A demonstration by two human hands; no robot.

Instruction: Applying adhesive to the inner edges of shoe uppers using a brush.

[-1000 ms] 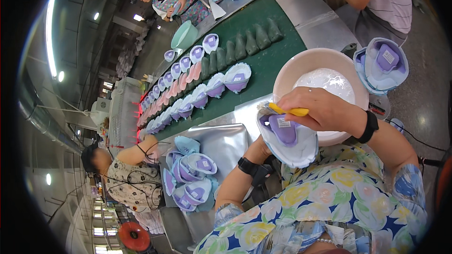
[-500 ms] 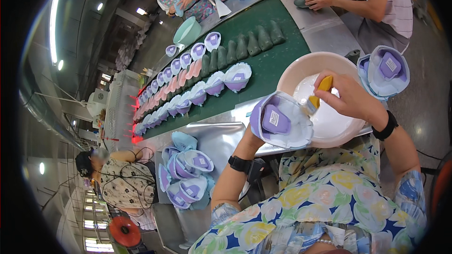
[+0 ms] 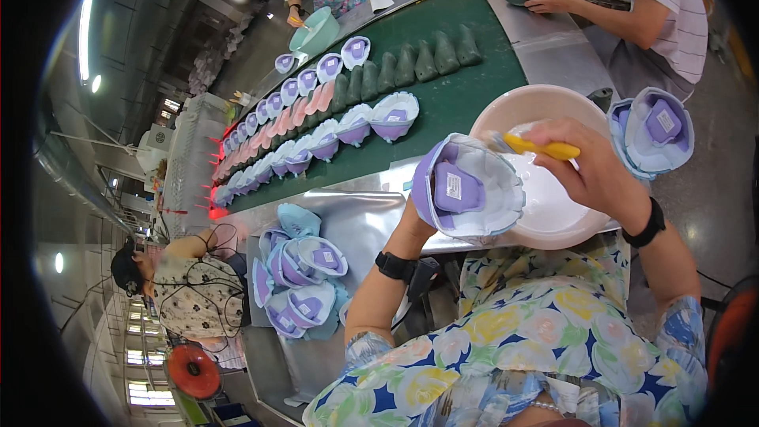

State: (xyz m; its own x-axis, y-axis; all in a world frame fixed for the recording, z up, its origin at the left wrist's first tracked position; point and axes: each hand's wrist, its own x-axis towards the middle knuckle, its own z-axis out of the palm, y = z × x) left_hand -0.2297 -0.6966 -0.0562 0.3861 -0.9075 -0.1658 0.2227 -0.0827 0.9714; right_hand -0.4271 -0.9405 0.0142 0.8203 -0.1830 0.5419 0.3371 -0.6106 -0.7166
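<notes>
My left hand (image 3: 417, 221) supports a purple and light-blue shoe upper (image 3: 461, 192) from beneath, its open side facing up; most of the fingers are hidden under it. In my right hand (image 3: 593, 164) is a brush with a yellow handle (image 3: 545, 147). The bristles are at the upper's far right rim, seemingly touching it. Just beyond and under both hands stands a pale pink basin (image 3: 506, 101) with white liquid in it. Another upper of the same kind (image 3: 652, 133) sits beside the basin on the right.
Rows of shoe uppers (image 3: 324, 141), dark foot-shaped lasts (image 3: 424, 62) and pink pieces stand on a green belt (image 3: 474, 103). A metal tray (image 3: 356, 217) at left holds a pile of uppers (image 3: 304, 269). Co-workers are at left, far side and far right; one has a green basin (image 3: 319, 30).
My right hand has lifted the brush out of the basin and brought it to the upper's rim, its handle now nearly level. A far co-worker's hand has moved to the green basin.
</notes>
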